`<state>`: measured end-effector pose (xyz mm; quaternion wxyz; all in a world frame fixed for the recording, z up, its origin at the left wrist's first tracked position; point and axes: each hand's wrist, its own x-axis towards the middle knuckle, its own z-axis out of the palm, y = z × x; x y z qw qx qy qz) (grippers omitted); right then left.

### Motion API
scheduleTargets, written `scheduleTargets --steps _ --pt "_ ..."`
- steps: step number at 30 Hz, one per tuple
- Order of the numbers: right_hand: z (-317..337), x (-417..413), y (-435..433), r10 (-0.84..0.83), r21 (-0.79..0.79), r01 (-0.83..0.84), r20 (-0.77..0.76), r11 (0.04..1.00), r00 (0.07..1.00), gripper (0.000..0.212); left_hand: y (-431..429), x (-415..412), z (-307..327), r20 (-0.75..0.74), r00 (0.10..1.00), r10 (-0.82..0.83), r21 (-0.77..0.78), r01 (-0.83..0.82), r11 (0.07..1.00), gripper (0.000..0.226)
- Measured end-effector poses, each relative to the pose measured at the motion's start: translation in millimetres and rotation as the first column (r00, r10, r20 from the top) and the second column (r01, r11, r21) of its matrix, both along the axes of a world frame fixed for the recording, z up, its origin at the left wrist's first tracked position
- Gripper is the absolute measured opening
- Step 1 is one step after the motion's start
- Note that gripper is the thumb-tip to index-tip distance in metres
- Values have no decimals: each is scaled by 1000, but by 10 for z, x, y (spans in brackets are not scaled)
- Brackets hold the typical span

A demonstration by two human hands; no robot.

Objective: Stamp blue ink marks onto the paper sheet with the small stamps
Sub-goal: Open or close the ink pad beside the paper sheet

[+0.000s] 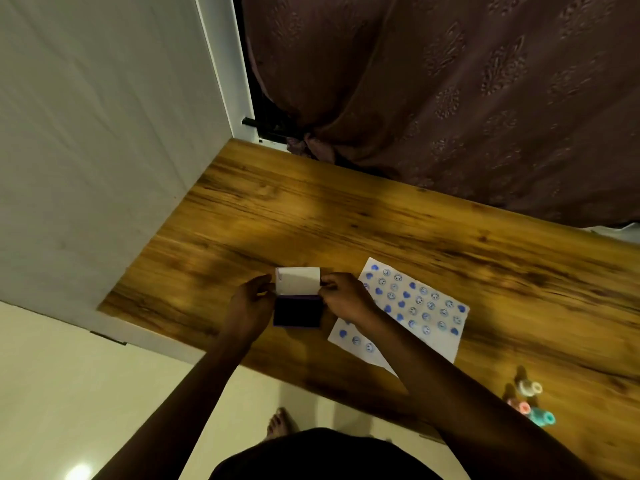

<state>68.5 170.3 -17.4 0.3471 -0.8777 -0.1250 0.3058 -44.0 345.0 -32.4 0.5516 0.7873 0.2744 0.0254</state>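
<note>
2 hands are seen at the ink pad [298, 311], which sits open on the wooden table [311, 216], just left of the paper sheet [415, 306]. The pad's white lid [298, 280] is stood up at the far edge of the dark blue-black base, and it is pinched from both sides: the left hand [251, 306] has its fingertips closed on the lid's left edge, the right hand [346, 296] has its fingers closed on the lid's right edge. The right wrist and forearm are laid across the near left corner of the sheet, so part of the sheet is hidden. Rows of blue marks are already spread over the sheet, solid hearts mixed with round smiley faces, though motion blur softens the detail. 3 small stamps [531, 403] are grouped on the table near its front edge, well to the right of the sheet and apart from both hands: a whitish one, a pink one and a teal one, the last 2 touching or nearly so. Neither hand is on a stamp. A patterned brownish curtain [467, 98] is hung behind the table, and a bare foot [278, 422] is glimpsed on the pale floor below.
</note>
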Motion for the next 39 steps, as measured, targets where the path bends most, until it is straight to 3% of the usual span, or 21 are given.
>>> scheduleTargets --steps 6,14,20,26,39 --pt "-8 -12 -69 -96 63 97 -27 993 995 31 -15 -63 -103 4 1000 9 -10 -9 1000 51" --pt "-42 -78 -149 -162 86 160 22 983 987 13 -87 -190 -148 98 995 9 44 -13 999 42" --pt "-39 -128 -186 -154 107 150 25 983 988 16 -130 -248 -120 111 993 43 57 -49 997 41" --pt "-75 -222 -264 -153 140 155 -20 978 988 13 -115 -321 -160 11 998 57 128 -58 990 39" --pt "-81 -416 -217 -55 37 53 75 998 996 20 -208 -364 -195 3 991 131 124 -130 984 25"
